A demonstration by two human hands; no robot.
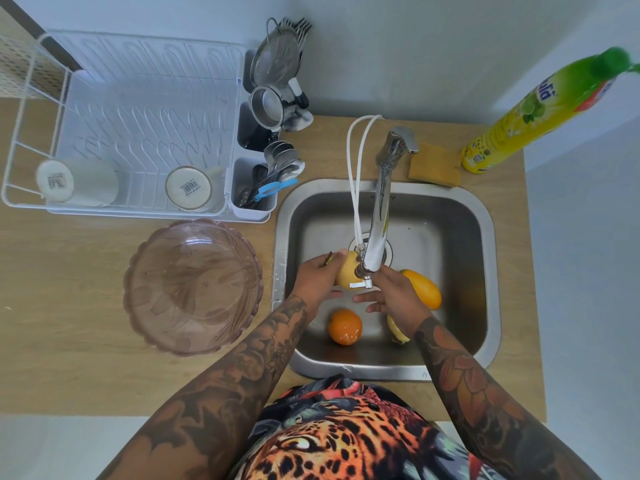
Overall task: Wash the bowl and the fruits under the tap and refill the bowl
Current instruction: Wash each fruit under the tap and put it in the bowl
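Observation:
A clear pinkish bowl [193, 287] stands empty on the wooden counter left of the steel sink [485, 271]. My left hand [317, 280] grips a pale yellow fruit [347, 273] with a stem, right under the spout of the tap [379, 216]. My right hand [391, 294] is beside it under the spout, fingers spread, holding nothing. In the sink basin lie an orange [345, 326], a mango [423, 288] at the right and a banana [397, 332] partly hidden under my right wrist.
A white dish rack [138, 109] with two upturned cups and a cutlery holder stands behind the bowl. A sponge [434, 165] and a yellow dish soap bottle [540, 112] sit behind the sink at the right. White hoses hang beside the tap.

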